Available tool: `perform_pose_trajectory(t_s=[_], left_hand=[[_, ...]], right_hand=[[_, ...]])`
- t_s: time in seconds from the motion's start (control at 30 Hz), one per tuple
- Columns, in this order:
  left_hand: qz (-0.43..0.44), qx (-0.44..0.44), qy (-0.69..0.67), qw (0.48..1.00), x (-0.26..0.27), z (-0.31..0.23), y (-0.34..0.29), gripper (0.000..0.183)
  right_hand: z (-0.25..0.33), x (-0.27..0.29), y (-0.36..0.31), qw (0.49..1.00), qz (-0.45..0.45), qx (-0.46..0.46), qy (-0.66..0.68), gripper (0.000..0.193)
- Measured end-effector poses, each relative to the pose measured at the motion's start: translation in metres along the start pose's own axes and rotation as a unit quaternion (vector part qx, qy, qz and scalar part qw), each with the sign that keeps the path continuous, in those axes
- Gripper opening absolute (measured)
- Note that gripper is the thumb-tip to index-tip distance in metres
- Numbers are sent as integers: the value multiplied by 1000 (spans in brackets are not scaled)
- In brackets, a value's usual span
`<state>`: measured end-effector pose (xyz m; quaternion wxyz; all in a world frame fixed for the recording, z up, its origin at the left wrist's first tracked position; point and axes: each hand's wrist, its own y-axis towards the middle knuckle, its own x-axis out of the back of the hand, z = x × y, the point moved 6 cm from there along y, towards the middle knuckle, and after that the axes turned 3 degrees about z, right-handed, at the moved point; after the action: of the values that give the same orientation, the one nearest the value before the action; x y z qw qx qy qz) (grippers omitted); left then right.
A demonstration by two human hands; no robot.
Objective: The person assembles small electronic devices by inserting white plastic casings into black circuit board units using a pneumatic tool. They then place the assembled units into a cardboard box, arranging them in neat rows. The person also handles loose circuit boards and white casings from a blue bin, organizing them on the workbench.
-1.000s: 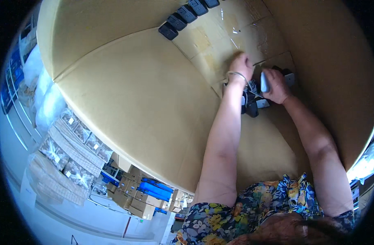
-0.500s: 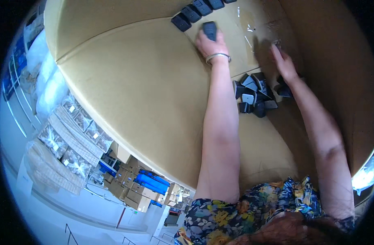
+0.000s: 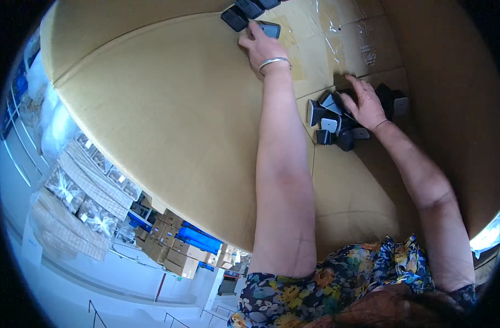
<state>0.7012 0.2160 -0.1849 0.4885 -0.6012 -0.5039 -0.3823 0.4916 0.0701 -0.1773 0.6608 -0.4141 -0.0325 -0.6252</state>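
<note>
- Dark grey, the block (image 3: 270,29) in the left hand (image 3: 259,48) lies with its long axis running roughly left to right, dipping slightly toward the right; its free end points right, away from the fingers.
- It sits near the top of the view, just beside the lower left end of a row of similar dark blocks (image 3: 234,18), which slants up to the right along the carton's edge.
- The left hand pinches the block at its left end, one finger laid over it; the fingers' underside is hidden. A silvery bangle (image 3: 274,61) circles that wrist.
- The block looks flat and rounded at the corners, with a bluish-grey face inside a darker rim.
- Fingers parted and thumb held away, the right hand (image 3: 365,104) is over a jumbled pile of black pieces (image 3: 344,138), some showing pale grey faces; whether it touches them I cannot tell.
- Brown cardboard makes up the big carton (image 3: 173,120) around the work, its bottom patched with tape (image 3: 297,64) and shiny clear strips (image 3: 333,42).
- Outside, at the left, are white plastic bags (image 3: 58,117), wrapped bundles (image 3: 69,218), stacked boxes (image 3: 179,262) and something blue (image 3: 198,238).
- Flowered cloth (image 3: 293,295) covers the person's upper body.
</note>
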Motion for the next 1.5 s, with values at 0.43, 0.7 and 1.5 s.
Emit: perform_pose_trajectory(t_s=[0.43,0.7,1.5], left_hand=[[29,58,121,990,0,6,11,49],[318,164,-366,859,-55,-9,-48,46],[371,124,-13,920,-58,40,-72,46]], right_hand=[[-27,-26,-3,987,70,-60,134,54],[-27,-3,45,829,-71,-163,530,44],[5,-60,8,984,161,20,-66,60]])
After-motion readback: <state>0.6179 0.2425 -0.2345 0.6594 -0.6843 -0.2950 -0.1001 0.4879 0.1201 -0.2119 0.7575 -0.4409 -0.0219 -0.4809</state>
